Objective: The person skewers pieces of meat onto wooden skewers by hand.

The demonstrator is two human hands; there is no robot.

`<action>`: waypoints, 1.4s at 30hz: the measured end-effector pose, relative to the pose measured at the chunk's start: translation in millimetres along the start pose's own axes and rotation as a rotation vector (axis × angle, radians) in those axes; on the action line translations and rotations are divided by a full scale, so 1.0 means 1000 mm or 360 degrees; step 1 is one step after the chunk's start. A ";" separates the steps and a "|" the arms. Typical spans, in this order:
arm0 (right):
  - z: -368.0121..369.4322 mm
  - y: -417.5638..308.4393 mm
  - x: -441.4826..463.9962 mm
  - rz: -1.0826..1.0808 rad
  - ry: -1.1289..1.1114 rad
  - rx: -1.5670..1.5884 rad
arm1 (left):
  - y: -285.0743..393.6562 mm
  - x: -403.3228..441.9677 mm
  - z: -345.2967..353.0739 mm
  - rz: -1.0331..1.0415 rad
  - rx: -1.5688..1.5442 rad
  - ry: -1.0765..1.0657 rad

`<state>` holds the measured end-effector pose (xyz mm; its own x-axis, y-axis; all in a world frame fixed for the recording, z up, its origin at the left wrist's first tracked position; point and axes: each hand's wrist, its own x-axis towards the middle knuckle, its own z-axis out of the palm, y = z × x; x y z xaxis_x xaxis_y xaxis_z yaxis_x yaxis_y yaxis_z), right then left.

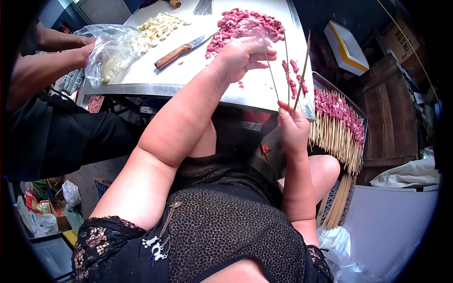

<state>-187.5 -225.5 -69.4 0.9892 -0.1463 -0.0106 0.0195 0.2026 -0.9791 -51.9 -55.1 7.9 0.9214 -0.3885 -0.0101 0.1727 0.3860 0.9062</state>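
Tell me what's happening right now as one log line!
left hand: near meat pile | right hand: holding skewers | knife: lying on table

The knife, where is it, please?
In the head view, the knife lies left of centre on the table, below the pale cloves, blade toward the meat.

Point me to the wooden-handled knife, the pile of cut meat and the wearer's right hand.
Knife (175,54): head view, on the wooden handle.
Pile of cut meat (245,22): head view, on the middle of its visible upper surface.
Right hand (294,126): head view, on the middle of the hand.
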 end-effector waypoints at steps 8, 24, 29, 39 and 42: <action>0.008 -0.001 0.005 -0.0023 0.0068 0.0226 | -0.013 -0.006 0.013 -0.0165 0.0021 -0.0280; -0.001 -0.001 0.010 -0.0210 0.0131 0.0274 | 0.010 0.017 -0.020 -0.0097 0.2460 0.0184; 0.001 0.000 0.005 -0.0151 0.0082 0.0268 | -0.013 0.017 -0.017 0.0036 0.2899 0.0198; 0.002 0.011 0.003 -0.0078 0.0007 0.0297 | 0.017 0.002 -0.028 0.0008 0.0983 0.0380; 0.003 0.008 0.002 -0.0056 0.0010 0.0302 | 0.016 0.005 -0.026 -0.0028 0.0626 0.0439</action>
<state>-185.2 -221.2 -76.4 0.9865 -0.1624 0.0213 0.0818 0.3759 -0.9231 -35.4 -28.9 10.7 0.9867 -0.1349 -0.0906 0.0934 0.0145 0.9955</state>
